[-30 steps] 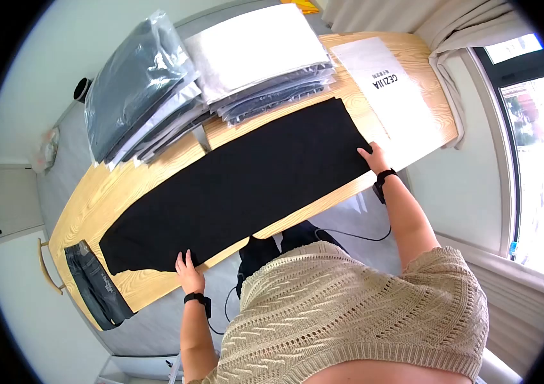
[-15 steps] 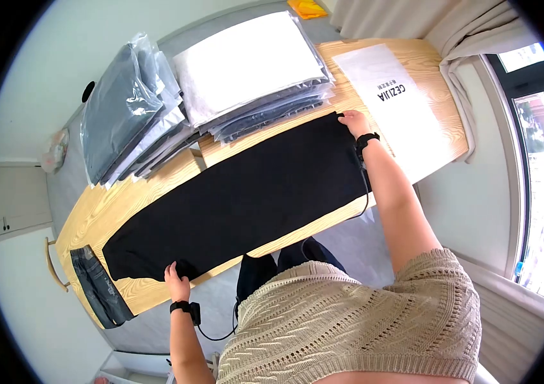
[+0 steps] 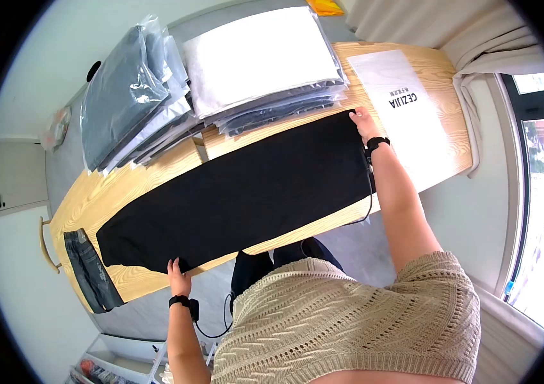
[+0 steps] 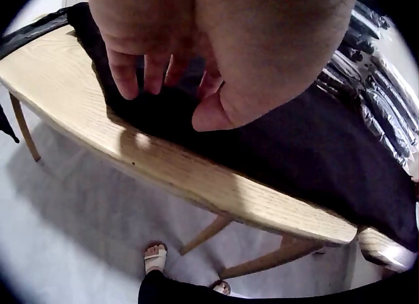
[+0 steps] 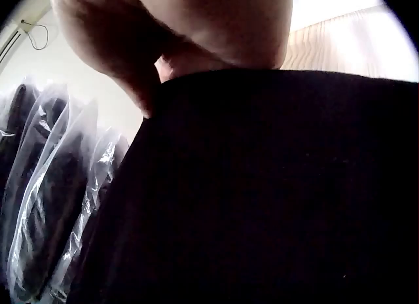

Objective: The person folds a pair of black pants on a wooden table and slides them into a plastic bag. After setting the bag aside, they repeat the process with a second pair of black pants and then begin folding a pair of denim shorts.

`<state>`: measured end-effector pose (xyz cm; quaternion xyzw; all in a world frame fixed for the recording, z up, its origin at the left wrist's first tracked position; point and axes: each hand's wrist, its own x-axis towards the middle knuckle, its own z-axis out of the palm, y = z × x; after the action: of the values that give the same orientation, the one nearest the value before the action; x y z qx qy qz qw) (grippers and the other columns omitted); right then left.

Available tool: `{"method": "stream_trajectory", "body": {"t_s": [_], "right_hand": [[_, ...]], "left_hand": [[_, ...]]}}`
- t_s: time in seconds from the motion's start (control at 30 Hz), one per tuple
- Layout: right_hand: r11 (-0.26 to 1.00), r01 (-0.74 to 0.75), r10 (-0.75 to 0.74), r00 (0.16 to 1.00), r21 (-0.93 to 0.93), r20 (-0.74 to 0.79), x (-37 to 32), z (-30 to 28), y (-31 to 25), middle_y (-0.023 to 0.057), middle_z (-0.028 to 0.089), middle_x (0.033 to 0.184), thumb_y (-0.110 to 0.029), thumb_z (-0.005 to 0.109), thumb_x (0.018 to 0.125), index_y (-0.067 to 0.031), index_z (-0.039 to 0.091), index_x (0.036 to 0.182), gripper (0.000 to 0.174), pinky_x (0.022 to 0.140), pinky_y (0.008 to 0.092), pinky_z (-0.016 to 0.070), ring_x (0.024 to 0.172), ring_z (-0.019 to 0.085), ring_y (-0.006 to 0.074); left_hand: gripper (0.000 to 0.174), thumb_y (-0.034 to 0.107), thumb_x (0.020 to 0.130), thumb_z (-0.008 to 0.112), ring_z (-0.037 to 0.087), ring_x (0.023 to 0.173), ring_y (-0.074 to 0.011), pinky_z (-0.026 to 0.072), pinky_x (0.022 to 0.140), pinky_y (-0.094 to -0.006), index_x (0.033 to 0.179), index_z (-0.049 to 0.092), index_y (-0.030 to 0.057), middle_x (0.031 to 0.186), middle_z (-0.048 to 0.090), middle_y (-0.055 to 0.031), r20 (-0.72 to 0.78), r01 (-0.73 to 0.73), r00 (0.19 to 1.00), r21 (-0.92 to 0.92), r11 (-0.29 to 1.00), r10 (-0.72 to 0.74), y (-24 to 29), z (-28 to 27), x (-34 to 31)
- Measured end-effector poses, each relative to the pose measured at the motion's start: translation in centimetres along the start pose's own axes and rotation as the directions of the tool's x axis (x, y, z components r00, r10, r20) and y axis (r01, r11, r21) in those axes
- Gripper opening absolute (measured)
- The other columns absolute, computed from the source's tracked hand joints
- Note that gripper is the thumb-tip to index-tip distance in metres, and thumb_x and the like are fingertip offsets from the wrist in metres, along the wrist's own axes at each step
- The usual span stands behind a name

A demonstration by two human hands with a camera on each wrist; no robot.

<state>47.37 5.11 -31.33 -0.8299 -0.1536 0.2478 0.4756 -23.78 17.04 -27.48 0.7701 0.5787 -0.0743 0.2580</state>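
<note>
Black trousers [image 3: 240,185] lie flat and folded lengthwise, stretched across the wooden table [image 3: 150,190]. My right hand [image 3: 366,127] pinches their far right corner; in the right wrist view the thumb [image 5: 141,98] is at the corner and the other fingers are partly hidden. At the near edge, towards the left end, my left hand [image 3: 178,279] rests on the cloth. The left wrist view has its fingers [image 4: 154,75] spread and loosely bent over the black fabric, the thumb apart from them. A small bump of cloth rises beside this hand.
Two stacks of bagged clothes, one grey [image 3: 121,96] and one white-topped [image 3: 259,61], stand along the far side. A printed plastic bag [image 3: 403,96] lies at the right. Folded dark jeans [image 3: 92,272] are at the left end. A cable [image 3: 369,198] hangs from my right wrist.
My right hand has moved from the near right corner of the trousers to the far right corner and taken hold there. My left hand has shifted slightly left along the near edge.
</note>
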Motion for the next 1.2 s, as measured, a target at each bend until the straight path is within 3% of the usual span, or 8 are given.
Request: {"method": "stream_trajectory", "body": {"t_s": [0.3,0.57,0.7,0.77,0.97,1.07,1.1,1.2], "right_hand": [[0.983,0.182,-0.182,0.981,-0.007,-0.065,0.9,0.4,1.9,0.0180,0.063,0.101,-0.025,0.070,0.078,0.0028,0.052,0.112,0.047,0.084,0.0338,0.0457,0.095,0.060,0.0267],[0.629,-0.156,0.132,0.987,-0.761,-0.094,-11.1,-5.6,2.2,0.0289,0.061,0.095,-0.051,0.056,0.082,0.0063,0.059,0.094,0.059,0.086,0.0430,0.0448,0.098,0.057,0.0406],[0.724,-0.186,0.150,0.982,-0.664,-0.112,-16.7,-4.5,3.7,0.0267,0.062,0.091,-0.054,0.052,0.084,0.0043,0.061,0.087,0.059,0.075,0.0464,0.0461,0.085,0.058,0.0417],[0.713,-0.036,-0.127,0.976,-0.700,-0.180,-16.9,-3.8,7.3,0.0262,0.062,0.092,-0.053,0.052,0.085,0.0036,0.061,0.092,0.058,0.073,0.0471,0.0454,0.081,0.057,0.0422],[0.734,-0.029,-0.186,0.953,-0.679,-0.241,-17.4,-4.9,4.9,0.0266,0.061,0.093,-0.049,0.052,0.087,0.0033,0.058,0.099,0.054,0.073,0.0467,0.0450,0.087,0.057,0.0426],[0.733,-0.164,-0.046,0.956,-0.660,-0.289,-15.7,-6.7,7.2,0.0254,0.061,0.094,-0.044,0.051,0.089,0.0023,0.056,0.103,0.048,0.075,0.0464,0.0458,0.086,0.058,0.0427],[0.708,-0.163,-0.163,0.909,-0.687,-0.383,-15.3,-6.3,7.5,0.0234,0.062,0.094,-0.035,0.051,0.090,0.0023,0.056,0.104,0.040,0.076,0.0442,0.0463,0.086,0.059,0.0401],[0.696,0.125,-0.424,0.866,-0.707,-0.264,-17.2,-3.7,5.0,0.0212,0.062,0.097,-0.018,0.053,0.086,0.0034,0.057,0.100,0.026,0.080,0.0407,0.0463,0.089,0.059,0.0353]], "left_hand": [[0.060,-0.005,0.069,0.057,0.038,0.122,-0.0415,0.0349,0.102,-0.0415,0.127,0.042,0.0039,0.136,0.034,-0.0244,-0.037,-0.028,0.999,0.006,1.000,0.028,-0.6,0.6,0.4],[0.063,0.002,0.070,0.062,0.036,0.123,-0.0429,0.0316,0.103,-0.0456,0.128,0.040,0.0047,0.135,0.033,-0.0266,-0.115,-0.035,0.993,-0.018,0.999,0.033,-0.3,1.5,0.0],[0.068,0.002,0.067,0.065,0.034,0.123,-0.0427,0.0293,0.104,-0.0459,0.130,0.039,0.0043,0.135,0.033,-0.0274,-0.133,-0.025,0.991,0.065,0.998,0.033,0.4,1.8,-0.3],[0.070,0.001,0.066,0.064,0.035,0.123,-0.0430,0.0306,0.104,-0.0458,0.131,0.039,0.0047,0.136,0.032,-0.0271,-0.152,0.019,0.988,0.079,0.997,-0.007,0.8,2.0,-0.4],[0.061,0.015,0.071,0.066,0.046,0.113,-0.0343,0.0393,0.094,-0.0442,0.128,0.044,0.0104,0.128,0.043,-0.0176,-0.127,-0.057,0.986,0.336,0.940,0.106,1.9,0.2,-1.1],[0.049,0.027,0.077,0.065,0.047,0.111,-0.0319,0.0397,0.091,-0.0439,0.120,0.052,0.0087,0.122,0.048,-0.0145,-0.101,-0.238,0.958,0.250,0.939,0.270,3.3,-2.2,-1.8],[0.049,0.027,0.077,0.065,0.047,0.111,-0.0319,0.0397,0.091,-0.0439,0.120,0.052,0.0087,0.122,0.048,-0.0145,-0.105,-0.238,0.957,0.251,0.938,0.271,2.4,-2.4,-1.8],[0.039,0.023,0.081,0.061,0.049,0.106,-0.0347,0.0412,0.089,-0.0415,0.114,0.052,0.0041,0.114,0.052,-0.0156,-0.393,-0.172,0.898,0.095,0.980,0.196,-0.8,-2.8,-0.5]]}}
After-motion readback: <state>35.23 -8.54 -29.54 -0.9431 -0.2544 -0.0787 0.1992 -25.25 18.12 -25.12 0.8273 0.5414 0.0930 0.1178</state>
